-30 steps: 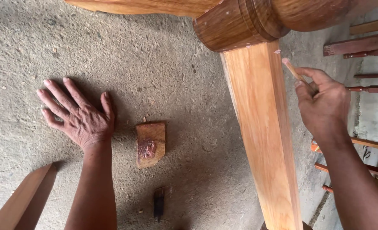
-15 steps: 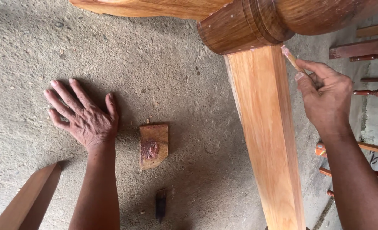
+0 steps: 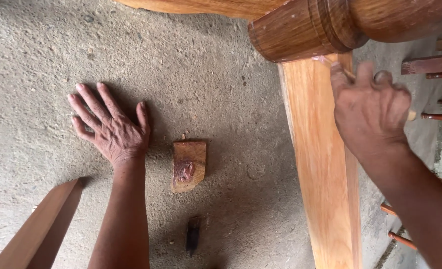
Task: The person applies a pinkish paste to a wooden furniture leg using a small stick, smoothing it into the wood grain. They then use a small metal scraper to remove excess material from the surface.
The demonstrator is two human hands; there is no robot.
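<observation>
My left hand (image 3: 110, 127) lies flat on the concrete floor (image 3: 196, 74), fingers spread, holding nothing. My right hand (image 3: 370, 109) is closed around a thin wooden stick (image 3: 411, 115) and presses its tip against the top of a pale wooden leg (image 3: 320, 164), just under a dark turned wooden collar (image 3: 300, 31). Most of the stick is hidden by my fingers. A small wood scrap with a reddish paste smear (image 3: 188, 164) sits on the floor between my left hand and the leg.
A slanted wooden board end (image 3: 42, 229) sits at the lower left. A small dark block (image 3: 193, 233) lies below the scrap. Reddish wooden rails and spindles (image 3: 430, 64) are stacked at the right edge.
My right hand has moved left and up, bringing the stick's tip onto the joint between the leg and the collar. My left hand stays flat on the floor.
</observation>
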